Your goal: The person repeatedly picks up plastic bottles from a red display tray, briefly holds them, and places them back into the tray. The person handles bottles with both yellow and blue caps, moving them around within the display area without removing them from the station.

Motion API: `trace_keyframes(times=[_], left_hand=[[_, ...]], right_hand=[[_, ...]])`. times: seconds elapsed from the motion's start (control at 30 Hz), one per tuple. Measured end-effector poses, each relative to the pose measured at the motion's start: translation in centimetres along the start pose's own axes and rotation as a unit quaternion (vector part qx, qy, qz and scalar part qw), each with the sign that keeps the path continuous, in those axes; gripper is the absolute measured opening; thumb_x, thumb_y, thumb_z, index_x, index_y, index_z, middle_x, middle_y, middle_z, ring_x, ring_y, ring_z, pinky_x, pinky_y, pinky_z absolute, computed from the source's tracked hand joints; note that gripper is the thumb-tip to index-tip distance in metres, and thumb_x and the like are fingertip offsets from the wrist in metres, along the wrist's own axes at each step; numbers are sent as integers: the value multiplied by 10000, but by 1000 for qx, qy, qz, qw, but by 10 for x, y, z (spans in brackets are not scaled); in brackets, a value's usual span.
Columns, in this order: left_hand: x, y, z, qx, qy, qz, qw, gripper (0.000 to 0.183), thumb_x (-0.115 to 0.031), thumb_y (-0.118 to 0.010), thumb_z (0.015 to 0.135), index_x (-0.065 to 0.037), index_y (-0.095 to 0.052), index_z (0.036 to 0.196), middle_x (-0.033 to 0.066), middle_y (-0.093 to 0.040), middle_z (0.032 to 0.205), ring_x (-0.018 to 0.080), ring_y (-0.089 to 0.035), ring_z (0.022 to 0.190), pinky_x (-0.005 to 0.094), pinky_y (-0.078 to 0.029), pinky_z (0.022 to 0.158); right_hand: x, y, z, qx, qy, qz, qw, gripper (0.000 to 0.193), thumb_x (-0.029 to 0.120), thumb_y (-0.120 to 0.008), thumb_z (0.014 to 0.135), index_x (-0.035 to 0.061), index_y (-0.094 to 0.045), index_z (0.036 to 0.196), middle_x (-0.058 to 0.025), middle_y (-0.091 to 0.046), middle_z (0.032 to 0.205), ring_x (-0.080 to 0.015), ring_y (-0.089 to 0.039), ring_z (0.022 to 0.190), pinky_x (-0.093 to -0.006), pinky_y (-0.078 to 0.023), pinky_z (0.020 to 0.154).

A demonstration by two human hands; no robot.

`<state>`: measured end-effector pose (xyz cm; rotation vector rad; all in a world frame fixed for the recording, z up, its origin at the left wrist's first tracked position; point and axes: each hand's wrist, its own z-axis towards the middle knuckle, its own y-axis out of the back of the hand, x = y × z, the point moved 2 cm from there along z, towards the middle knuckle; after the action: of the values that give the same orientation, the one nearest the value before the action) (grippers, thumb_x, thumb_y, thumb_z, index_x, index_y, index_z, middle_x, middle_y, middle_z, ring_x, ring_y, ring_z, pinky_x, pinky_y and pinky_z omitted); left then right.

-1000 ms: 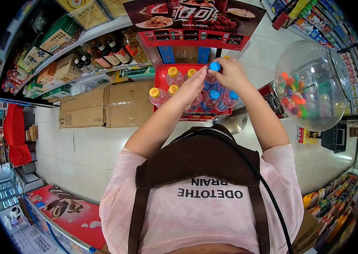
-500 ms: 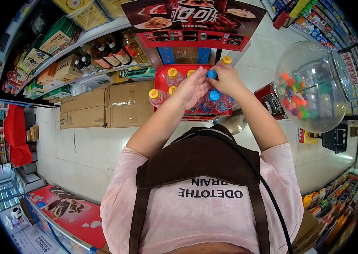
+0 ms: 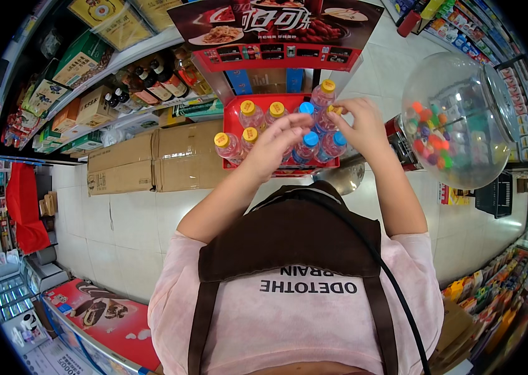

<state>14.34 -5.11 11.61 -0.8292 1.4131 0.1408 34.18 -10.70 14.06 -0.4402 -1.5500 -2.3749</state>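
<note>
Several clear plastic bottles stand upright in a red display tray [image 3: 231, 112], some with yellow caps and some with blue. The fingertips of my right hand [image 3: 364, 128] are closed on the yellow cap of a bottle [image 3: 334, 110] at the tray's right side. Just behind that one stands another yellow-capped bottle [image 3: 324, 94]. My left hand [image 3: 274, 145] hovers over the middle of the tray, fingers stretched out and holding nothing. It partly covers the bottles below it. Beside its fingertips are a blue-capped bottle [image 3: 306, 110] and a nearer blue-capped bottle [image 3: 307, 149].
A printed red sign [image 3: 276, 31] rises behind the tray. Left of it lies a brown cardboard box [image 3: 183, 159] below shelves of bottles and cartons. On the right stands a clear globe machine [image 3: 458, 122] with colourful balls; a steel bowl-like object [image 3: 345, 178] is near the tray's front.
My right hand has left the blue cap and moved right to a yellow-capped bottle. My left hand has shifted slightly left and down, uncovering more bottles.
</note>
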Motion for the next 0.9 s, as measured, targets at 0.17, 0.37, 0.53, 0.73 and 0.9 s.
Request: trace_keyframes(times=[0.17,0.37,0.53,0.73,0.9], left_hand=[[8,-20,1,60,-80,309,946,358,-221,-556,861,-26,-519,1160,121,-545,1156,241,-489,1110,372,-382,936],[16,-29,10,61,-215,513,829,363,-240,-601,816,-39,-551,1114,149,-548,1128,307,-482,1097,403,-385,913],[14,-30,12,50,-215,513,829,420,-241,-610,790,-20,-527,1137,162,-537,1138,327,-478,1094,412,-386,921],[6,-37,8,43,-171,476,862,562,-310,-562,847,-16,-381,1290,208,-456,1250,341,-436,1166,410,-357,967],[17,-39,14,75,-140,311,937,588,-378,-427,926,8,-289,1348,197,-375,1337,280,-365,1252,378,-294,1021]], right_hand=[[-7,-4,-35,113,-99,18,989,270,256,-696,703,88,-629,904,-103,-626,793,-300,-574,801,-400,-448,710],[-20,-26,-52,159,-150,79,973,350,180,-682,690,87,-567,1008,-151,-618,829,-330,-595,772,-410,-467,673],[-16,-23,-56,104,-113,88,984,323,149,-667,686,68,-587,988,-142,-617,832,-318,-597,763,-395,-469,667],[3,19,-44,63,-88,125,986,320,155,-732,679,40,-606,949,-94,-599,784,-195,-553,636,-286,-461,603],[27,63,-29,38,-80,181,980,302,142,-758,673,18,-595,895,-7,-552,725,-66,-479,596,-214,-413,539]])
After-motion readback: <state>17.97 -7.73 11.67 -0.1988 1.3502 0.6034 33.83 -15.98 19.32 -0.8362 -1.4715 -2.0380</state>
